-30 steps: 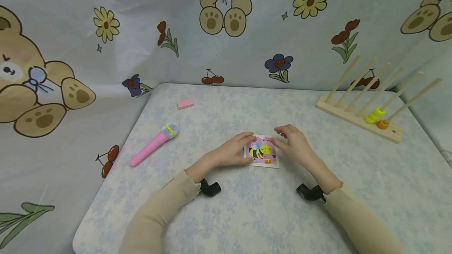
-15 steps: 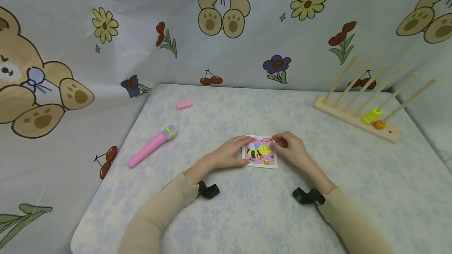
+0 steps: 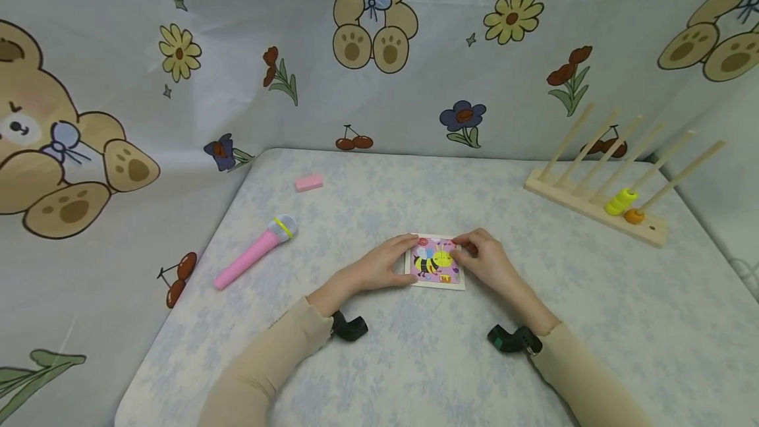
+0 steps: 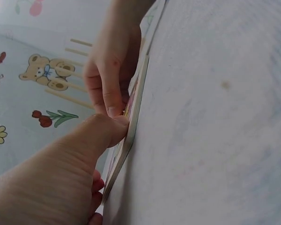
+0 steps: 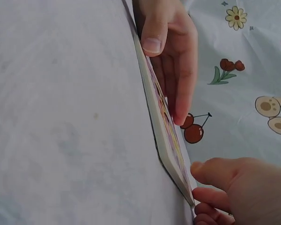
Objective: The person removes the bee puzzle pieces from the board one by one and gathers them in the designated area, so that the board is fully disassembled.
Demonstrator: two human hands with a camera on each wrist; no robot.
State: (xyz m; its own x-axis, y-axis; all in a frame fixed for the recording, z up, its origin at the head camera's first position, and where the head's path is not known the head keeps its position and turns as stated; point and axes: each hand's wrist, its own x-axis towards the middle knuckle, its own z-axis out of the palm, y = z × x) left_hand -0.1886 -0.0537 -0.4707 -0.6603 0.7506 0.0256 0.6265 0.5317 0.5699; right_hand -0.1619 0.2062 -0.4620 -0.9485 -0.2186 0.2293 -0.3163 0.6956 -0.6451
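Observation:
A square bee puzzle (image 3: 435, 262) in a pale wooden frame lies flat on the table. My left hand (image 3: 379, 267) grips its left side, thumb at the lower left corner and fingers at the upper left. My right hand (image 3: 489, 262) is at the upper right corner, fingers curled and thumb by the picture. In the left wrist view, the left thumb (image 4: 114, 129) lies over the edge of the puzzle (image 4: 136, 105). The right wrist view shows the right thumb (image 5: 215, 171) and forefinger at the puzzle's (image 5: 166, 126) corner; their exact contact is partly hidden.
A pink toy microphone (image 3: 252, 256) lies on the left of the table (image 3: 379, 361), with a pink block (image 3: 309, 182) behind it. At the back right stands a wooden peg rack (image 3: 581, 201) holding yellow and orange beads.
My right hand has come in to the puzzle's upper right corner, and its raised fingers have curled in. My left hand keeps its place on the left side. The head view has shifted slightly.

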